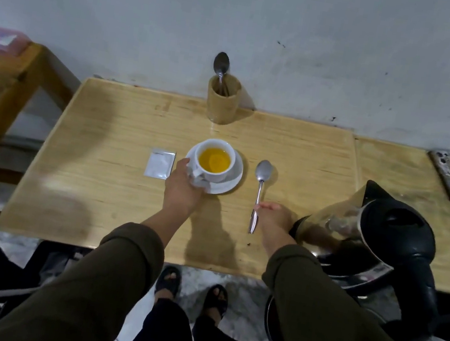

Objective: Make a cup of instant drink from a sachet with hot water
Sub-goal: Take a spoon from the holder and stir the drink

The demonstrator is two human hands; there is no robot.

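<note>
We've got our left hand wrapped round the cup handle on its saucer, right hand fingertips pinching the spoon handle.

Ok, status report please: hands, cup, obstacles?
Left hand at white cup, yellow drink inside. Right hand on steel spoon. Nothing between.

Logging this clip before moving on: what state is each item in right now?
Cup: upright on saucer, holding yellow liquid.
Sachet: flat on table.
Spoon: on table, handle under right hand.
Left hand: at cup's handle.
Kettle: lid closed.
Holder: upright, spoon inside.
</note>
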